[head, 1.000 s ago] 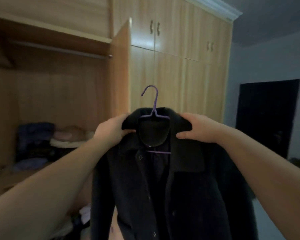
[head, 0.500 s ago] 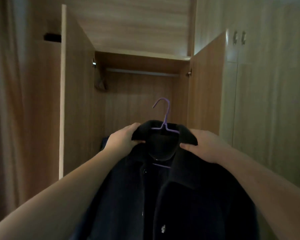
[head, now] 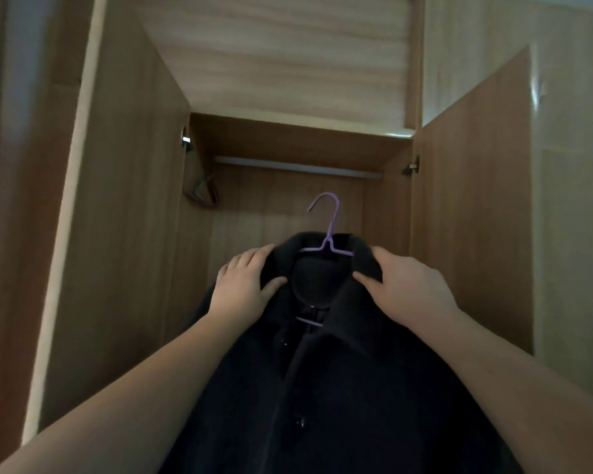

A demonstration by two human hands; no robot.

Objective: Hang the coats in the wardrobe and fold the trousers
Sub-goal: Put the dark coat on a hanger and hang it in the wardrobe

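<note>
A dark coat (head: 339,388) fills the lower centre of the frame, held up on a purple hanger (head: 327,234) in front of an open wardrobe (head: 124,234). No brand, label or writing can be read anywhere on the coat or the hanger. The coat's long axis runs from its collar at mid-frame down to the bottom edge, with the buttoned front facing the camera. The hanger's hook points up, its open end curling toward the left of the frame, below the hanging rail (head: 298,165) and not touching it. The left hand (head: 243,285) clasps the collar's left shoulder, fingers (head: 250,260) curled over the cloth and thumb pressed on the front. The right hand (head: 408,285) clasps the right shoulder in the same closed grip. The wardrobe's doors stand open at either side.
</note>
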